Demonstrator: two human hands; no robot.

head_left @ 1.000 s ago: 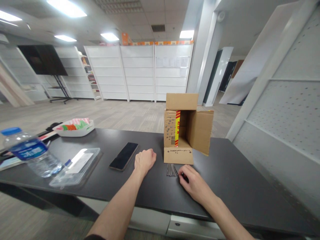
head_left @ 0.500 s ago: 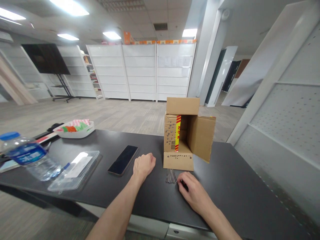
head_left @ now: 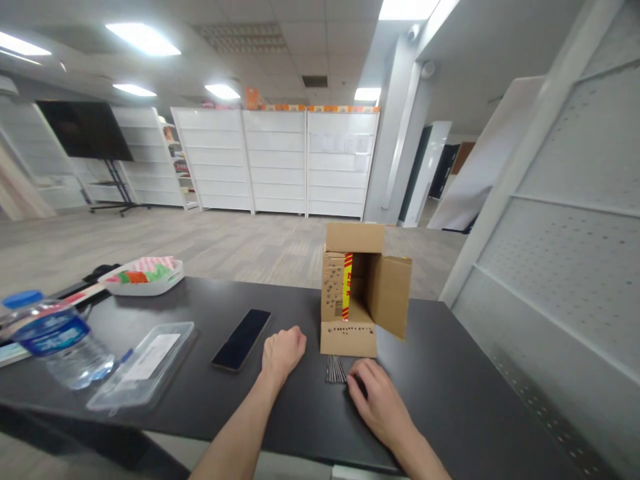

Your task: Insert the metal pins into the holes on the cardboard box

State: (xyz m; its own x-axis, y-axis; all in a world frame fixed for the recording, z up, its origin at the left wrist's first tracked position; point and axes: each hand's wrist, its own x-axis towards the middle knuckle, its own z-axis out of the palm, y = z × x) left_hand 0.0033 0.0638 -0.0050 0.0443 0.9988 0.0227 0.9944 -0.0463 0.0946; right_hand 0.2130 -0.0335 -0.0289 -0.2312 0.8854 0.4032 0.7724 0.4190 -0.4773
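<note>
A fan of thin metal nails [head_left: 335, 369] lies on the dark table just in front of an open cardboard box [head_left: 333, 287]. My left hand [head_left: 284, 352] rests on the table as a fist, between a dark phone [head_left: 243, 340] and the nails; the inside of the fist is hidden. My right hand [head_left: 377, 400] is curled at the right end of the nails, thumb and index finger close together. Whether it pinches a nail cannot be made out. The box faces me with its right flap swung out and its lower flap, pierced with a row of holes, hanging down.
To the left are a clear plastic case [head_left: 145, 367], a water bottle [head_left: 60, 340] and a white tray [head_left: 145, 287] with colourful contents. A perforated grey panel [head_left: 565, 253] stands to the right of the table. White shelving [head_left: 275, 160] lines the far wall.
The camera view has shifted, so the table and box appear slightly lower and further left. Both hands keep nearly the same pose and place beside the nails.
</note>
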